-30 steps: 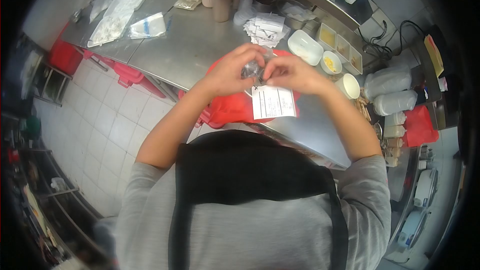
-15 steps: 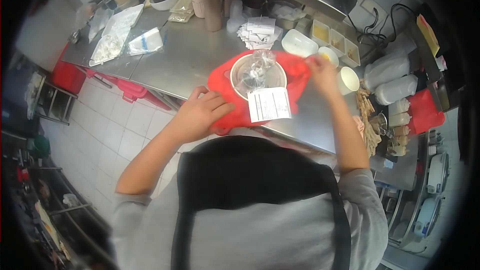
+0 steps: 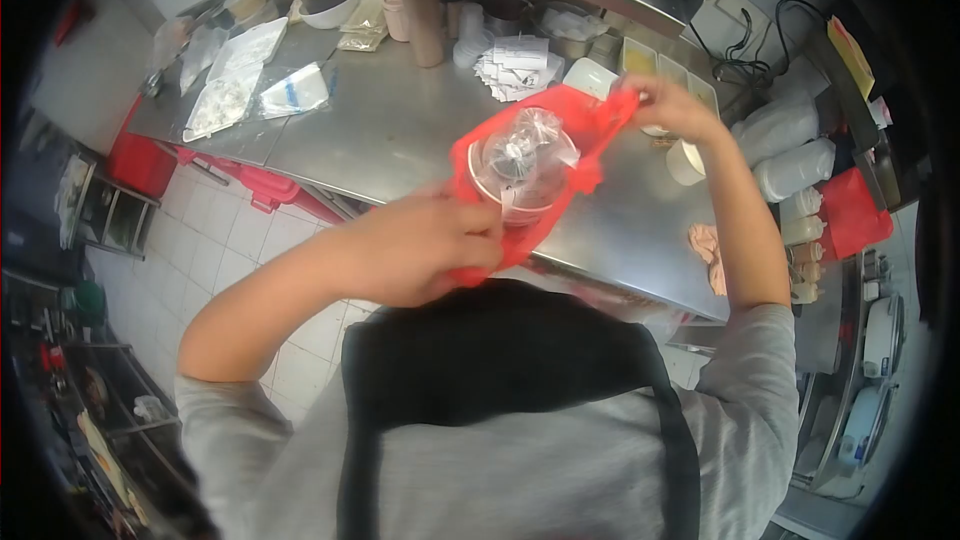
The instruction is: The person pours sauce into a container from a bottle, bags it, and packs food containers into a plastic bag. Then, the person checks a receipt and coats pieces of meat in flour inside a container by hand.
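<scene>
A red plastic bag (image 3: 545, 230) stands on the steel counter, pulled up around a round white tub (image 3: 478, 170). On top of the tub lies a knotted clear plastic bag (image 3: 528, 140), its contents hard to make out. My left hand (image 3: 430, 245) is closed on the near left edge of the red bag, slightly blurred. Gathered red plastic at the far right is pinched in my right hand (image 3: 670, 108), raised above the counter. The printed slip (image 3: 510, 202) at the tub's near side is now mostly hidden.
On the steel counter (image 3: 380, 150), paper slips (image 3: 515, 70), a white dish (image 3: 590, 78) and a pale cup (image 3: 686, 162) stand behind and right of the bag. Squeeze bottles (image 3: 803, 230) line the right side. A foam box (image 3: 225, 95) lies open at the left.
Both sides of the red bag have been lifted and drawn around the tub. My right hand rose with its edge; my left hand moved right and nearer me, closing on the bag.
</scene>
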`<state>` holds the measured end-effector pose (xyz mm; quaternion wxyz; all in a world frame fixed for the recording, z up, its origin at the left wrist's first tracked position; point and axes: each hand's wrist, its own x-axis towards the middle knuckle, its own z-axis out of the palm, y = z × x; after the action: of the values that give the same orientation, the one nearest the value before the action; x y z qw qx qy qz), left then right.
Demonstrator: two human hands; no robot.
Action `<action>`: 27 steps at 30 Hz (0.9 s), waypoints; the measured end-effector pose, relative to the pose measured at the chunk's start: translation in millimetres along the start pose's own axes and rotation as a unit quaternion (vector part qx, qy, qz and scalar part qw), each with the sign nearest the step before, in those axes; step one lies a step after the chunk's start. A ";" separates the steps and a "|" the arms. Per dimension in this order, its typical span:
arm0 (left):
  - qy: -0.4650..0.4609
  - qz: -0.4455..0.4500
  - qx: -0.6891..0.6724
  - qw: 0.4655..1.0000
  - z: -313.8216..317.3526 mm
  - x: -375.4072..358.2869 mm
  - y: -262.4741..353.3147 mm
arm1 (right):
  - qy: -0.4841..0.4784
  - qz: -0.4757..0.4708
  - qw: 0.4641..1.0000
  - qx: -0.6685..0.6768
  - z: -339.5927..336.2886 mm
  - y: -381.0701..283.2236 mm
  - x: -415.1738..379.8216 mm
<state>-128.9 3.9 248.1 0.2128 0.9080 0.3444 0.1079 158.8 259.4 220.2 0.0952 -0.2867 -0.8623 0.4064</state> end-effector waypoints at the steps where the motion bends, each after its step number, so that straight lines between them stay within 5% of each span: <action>1: -0.001 0.009 0.004 1.000 -3.4 6.7 0.6 | 0.040 0.019 0.998 0.054 -2.8 -6.4 -1.7; 2: 0.016 0.043 0.017 0.999 -3.4 15.0 -1.1 | 0.081 0.038 0.990 0.107 -4.3 -12.2 -2.8; 5: 0.020 0.102 -0.007 0.995 2.0 43.4 -6.7 | 0.093 -0.126 0.979 -0.129 2.1 -29.8 -12.5; 6: -0.012 0.095 -0.060 0.994 5.1 51.2 -8.9 | 0.066 -0.108 0.982 -0.140 8.5 -41.3 -19.4; 9: -0.103 0.072 -0.133 0.983 32.8 73.0 -24.5 | -0.026 0.023 0.998 0.051 14.3 -42.6 -24.8; 10: -0.141 0.056 -0.125 0.981 40.1 79.3 -25.7 | -0.020 0.020 0.981 0.191 22.3 -48.9 -26.4; 13: -0.181 0.009 -0.010 0.983 61.2 92.0 -18.6 | 0.017 0.029 0.940 0.339 26.1 -23.9 -14.9; 16: -0.181 -0.046 0.074 0.980 71.4 100.6 -15.4 | -0.011 0.013 0.937 0.348 20.5 -21.3 -9.8; 18: -0.171 -0.077 0.064 0.980 68.1 101.9 -14.6 | 0.026 -0.015 0.999 -0.040 16.4 -30.8 -20.6; 19: -0.163 -0.088 0.039 0.982 57.1 100.1 -12.6 | 0.043 -0.029 0.971 -0.234 17.4 -35.5 -27.3; 22: -0.126 -0.084 -0.008 0.988 51.4 93.1 -20.1 | 0.036 -0.011 0.938 -0.345 35.5 -28.2 -45.9; 25: -0.110 -0.075 -0.020 0.991 55.4 93.4 -22.5 | 0.108 -0.208 0.899 -0.369 60.9 -25.9 -66.2; 27: -0.116 -0.076 -0.021 0.990 54.2 94.1 -22.1 | 0.075 -0.207 0.893 -0.392 76.0 -8.4 -75.3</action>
<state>-53.6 64.9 194.5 0.2781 0.8808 0.3831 -0.0073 186.7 162.9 182.2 0.1216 -0.1450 -0.9818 -0.0168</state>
